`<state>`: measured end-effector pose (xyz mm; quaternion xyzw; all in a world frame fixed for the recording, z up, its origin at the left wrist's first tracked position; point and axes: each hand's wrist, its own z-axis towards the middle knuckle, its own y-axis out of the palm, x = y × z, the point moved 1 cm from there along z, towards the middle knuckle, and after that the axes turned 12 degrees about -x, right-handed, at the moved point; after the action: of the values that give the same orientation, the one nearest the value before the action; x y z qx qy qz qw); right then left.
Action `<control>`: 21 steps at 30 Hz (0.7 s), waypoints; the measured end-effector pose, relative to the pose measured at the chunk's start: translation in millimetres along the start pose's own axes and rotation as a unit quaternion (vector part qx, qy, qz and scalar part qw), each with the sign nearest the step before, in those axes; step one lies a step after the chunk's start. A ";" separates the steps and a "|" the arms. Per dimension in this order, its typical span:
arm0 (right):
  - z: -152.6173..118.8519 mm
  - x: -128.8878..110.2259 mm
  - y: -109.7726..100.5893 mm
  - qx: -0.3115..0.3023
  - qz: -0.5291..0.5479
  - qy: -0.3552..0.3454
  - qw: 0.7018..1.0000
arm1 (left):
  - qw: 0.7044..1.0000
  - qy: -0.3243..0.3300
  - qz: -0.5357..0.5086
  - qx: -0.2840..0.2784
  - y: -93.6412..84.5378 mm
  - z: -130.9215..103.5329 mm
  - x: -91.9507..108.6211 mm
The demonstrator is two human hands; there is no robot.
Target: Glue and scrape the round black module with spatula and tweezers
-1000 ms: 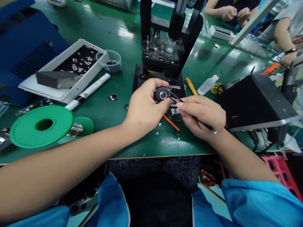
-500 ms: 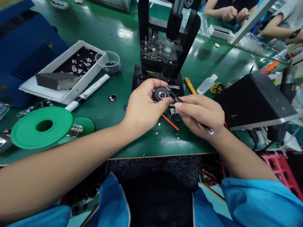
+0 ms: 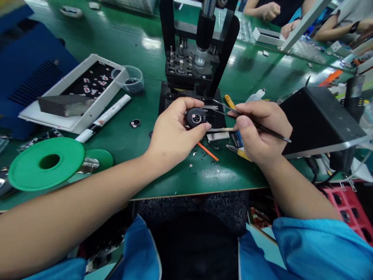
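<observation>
My left hand (image 3: 171,134) is closed, thumb and fingers pinching the rim of a round black watch case (image 3: 196,116), its back with a ring of small contacts facing up. To the right, my right hand (image 3: 262,130) grips dark tweezers (image 3: 274,134); their two tips are spread apart and point at the press base, clear of the watch case. A thin pale strip (image 3: 220,130) lies between the two hands; whether anything holds it I cannot tell. Below it are a small white block (image 3: 218,136) and an orange stick (image 3: 208,151).
A black hand press (image 3: 189,74) stands directly ahead. On the left are a white tray (image 3: 72,126) of small parts, a clear cup (image 3: 132,79), a marker (image 3: 112,111) and a green spool (image 3: 46,163). A black box (image 3: 317,120) stands right. Two people work across the table.
My right hand has moved right and away from the watch case, and the tweezers have turned, their spread tips now showing. My left hand keeps its hold. The view has shifted slightly.
</observation>
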<state>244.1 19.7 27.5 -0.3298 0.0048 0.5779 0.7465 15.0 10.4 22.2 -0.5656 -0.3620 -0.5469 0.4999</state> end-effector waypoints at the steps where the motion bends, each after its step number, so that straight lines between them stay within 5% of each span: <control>1: -0.1 -0.1 0.6 0.000 0.003 0.014 1.000 | 1.000 -0.002 -0.001 -0.001 -0.1 0.0 -0.3; 8: 3.9 17.1 1.9 -0.045 0.081 0.118 0.989 | 1.000 -0.002 0.005 0.013 -5.5 0.1 1.1; 12: 4.2 31.9 -6.9 -0.200 0.148 0.200 0.948 | 1.000 -0.005 0.009 0.019 -10.5 -1.2 7.0; 16: 4.8 25.8 -13.7 -0.373 0.061 0.247 0.892 | 1.000 -0.017 0.007 -0.001 -10.4 -2.1 8.5; 21: 10.9 9.6 -11.6 -0.460 -0.018 0.257 0.850 | 0.999 -0.028 0.022 -0.006 -9.2 0.8 -0.2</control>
<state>253.2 32.0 38.0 -0.7723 -0.0762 0.3954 0.4913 6.4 13.4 23.6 -0.5918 -0.3597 -0.5220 0.4979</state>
